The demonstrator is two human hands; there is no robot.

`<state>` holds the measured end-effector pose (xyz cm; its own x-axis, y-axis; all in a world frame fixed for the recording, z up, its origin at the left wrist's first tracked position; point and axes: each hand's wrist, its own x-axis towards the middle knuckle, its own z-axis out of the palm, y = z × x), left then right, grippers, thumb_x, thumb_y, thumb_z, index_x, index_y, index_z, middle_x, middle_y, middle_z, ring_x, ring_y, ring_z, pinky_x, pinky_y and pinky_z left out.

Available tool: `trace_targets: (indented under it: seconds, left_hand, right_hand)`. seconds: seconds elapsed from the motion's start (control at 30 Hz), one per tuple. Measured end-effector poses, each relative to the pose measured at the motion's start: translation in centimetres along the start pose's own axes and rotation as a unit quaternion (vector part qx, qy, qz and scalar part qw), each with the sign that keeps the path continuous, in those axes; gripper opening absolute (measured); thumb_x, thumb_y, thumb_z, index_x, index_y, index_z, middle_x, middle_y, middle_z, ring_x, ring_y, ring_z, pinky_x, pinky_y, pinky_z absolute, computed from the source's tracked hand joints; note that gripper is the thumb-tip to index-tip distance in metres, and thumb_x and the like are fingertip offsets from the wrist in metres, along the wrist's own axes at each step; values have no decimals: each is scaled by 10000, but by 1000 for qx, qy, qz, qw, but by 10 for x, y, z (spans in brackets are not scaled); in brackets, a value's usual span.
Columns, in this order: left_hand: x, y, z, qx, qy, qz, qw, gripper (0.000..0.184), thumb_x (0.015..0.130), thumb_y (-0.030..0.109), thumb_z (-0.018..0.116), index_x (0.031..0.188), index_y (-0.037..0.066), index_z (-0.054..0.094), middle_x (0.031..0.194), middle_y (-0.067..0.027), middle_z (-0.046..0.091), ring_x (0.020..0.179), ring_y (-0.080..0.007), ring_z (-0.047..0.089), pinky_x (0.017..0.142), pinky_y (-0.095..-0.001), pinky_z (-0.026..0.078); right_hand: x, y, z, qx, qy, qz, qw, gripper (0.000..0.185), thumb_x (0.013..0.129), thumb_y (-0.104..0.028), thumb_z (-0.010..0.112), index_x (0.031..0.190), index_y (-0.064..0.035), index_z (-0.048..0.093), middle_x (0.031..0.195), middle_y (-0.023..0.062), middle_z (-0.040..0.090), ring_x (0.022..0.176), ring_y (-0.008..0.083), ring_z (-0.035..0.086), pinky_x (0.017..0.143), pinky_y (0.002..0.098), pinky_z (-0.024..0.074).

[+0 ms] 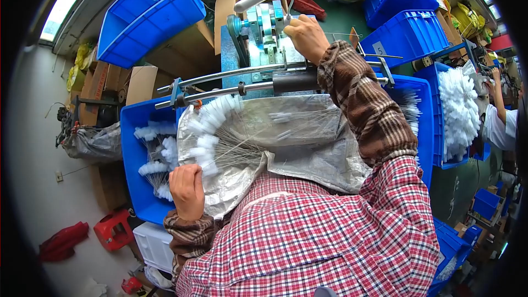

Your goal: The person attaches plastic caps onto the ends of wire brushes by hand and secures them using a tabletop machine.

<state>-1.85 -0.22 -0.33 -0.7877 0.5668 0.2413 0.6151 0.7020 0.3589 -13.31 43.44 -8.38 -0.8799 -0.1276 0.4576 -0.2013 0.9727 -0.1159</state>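
My left hand [187, 191] is closed at the lower left edge of a fanned bunch of white-tipped wire brushes [204, 151]; what its fingers hold, if anything, is hidden. The brushes lie on a grey plastic sheet [297, 159] over my lap, their thin wires pointing right. Up at the small machine [267, 33], my right hand [309, 36] is closed beside the bent neck of a white lamp [254, 0]. Its fingertips are pressed together, and what is between them is too small to tell. Two metal rods [220, 80] run across below the machine.
Blue bins with white-tipped brushes stand left [132, 170] and right [426, 126] of my lap. Another blue bin [148, 16] is at the upper left. A red stool [113, 231] stands lower left. A co-worker's arm [499, 96] shows at far right, beside a white brush pile [459, 113].
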Motion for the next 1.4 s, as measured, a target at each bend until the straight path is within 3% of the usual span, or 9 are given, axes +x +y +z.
trace_targets:
  seconds: [0.27, 1.07, 1.4]
  left_hand:
    - [3, 4, 8, -119, -22, -27, 992, 83, 844, -48, 609, 901, -10, 563, 818, -124, 554, 714, -263, 555, 652, -344, 446]
    - [25, 31, 38, -220, -32, -15, 975, 131, 788, -47, 665, 881, 21, 604, 813, -104, 605, 751, -294, 580, 658, -370, 449]
    - [29, 47, 52, -249, -53, -2, 967, 143, 777, -60, 668, 876, 20, 602, 806, -103, 606, 736, -283, 577, 657, -365, 451]
  right_hand:
    - [0, 1, 0, 10, 6, -8, 1000, 103, 800, -34, 567, 779, -64, 664, 812, 55, 624, 863, 245, 571, 811, 384, 443]
    - [2, 2, 0, -9, 1, -23, 1000, 100, 829, -57, 574, 769, -56, 654, 799, 68, 620, 839, 251, 570, 785, 381, 444]
    - [2, 3, 5, 20, 19, -21, 999, 88, 748, -17, 572, 746, -65, 646, 790, 68, 615, 863, 252, 582, 788, 385, 460]
